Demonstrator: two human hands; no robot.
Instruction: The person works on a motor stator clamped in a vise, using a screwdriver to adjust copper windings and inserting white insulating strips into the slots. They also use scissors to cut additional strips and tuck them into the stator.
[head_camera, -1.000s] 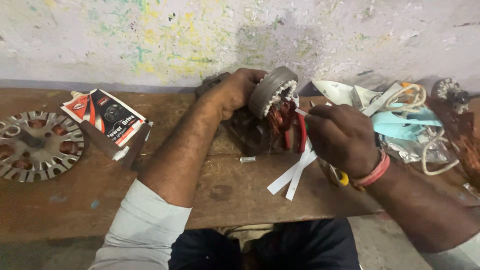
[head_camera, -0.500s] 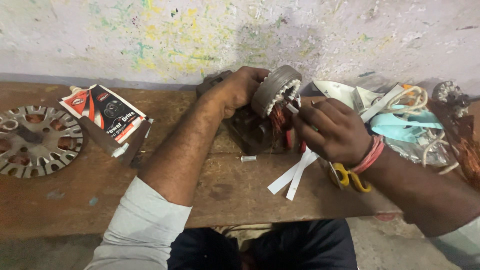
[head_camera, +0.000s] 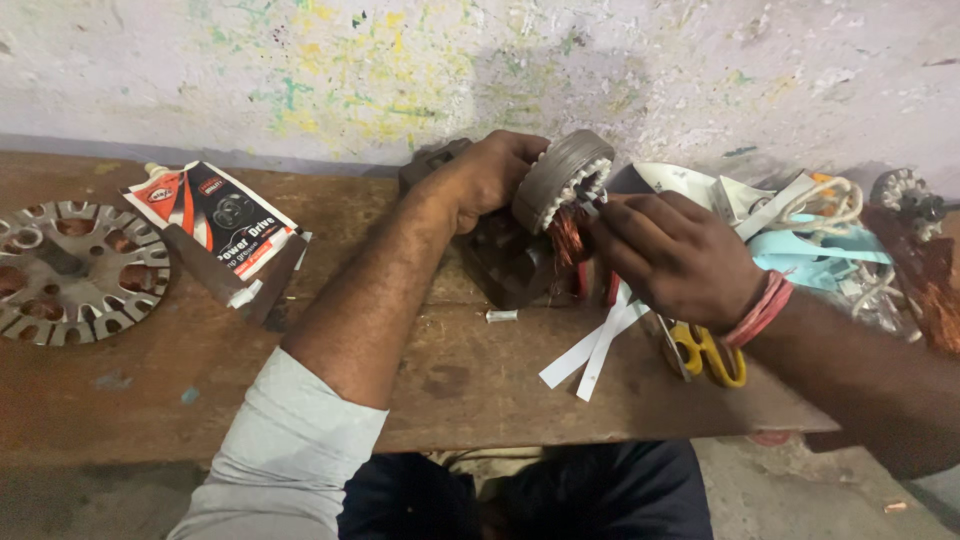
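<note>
My left hand (head_camera: 490, 180) grips a round grey motor stator (head_camera: 557, 178) with white slot teeth and copper winding (head_camera: 568, 240), holding it tilted above the wooden bench (head_camera: 440, 380). My right hand (head_camera: 675, 255) is at the stator's toothed face, fingertips pinched on something small at the slots; what it pinches is hidden. White paper strips (head_camera: 595, 345) hang below the right hand. A red thread band circles the right wrist.
A perforated metal rotor plate (head_camera: 70, 270) lies at the far left. A printed red, white and black packet (head_camera: 215, 225) lies beside it. Yellow-handled scissors (head_camera: 705, 350), a small white piece (head_camera: 501, 316), pale blue and white scraps and cord (head_camera: 820, 240) lie right. A painted wall stands behind.
My right hand has moved left and up onto the stator's teeth, from beside it a second ago. The left hand keeps the stator in place.
</note>
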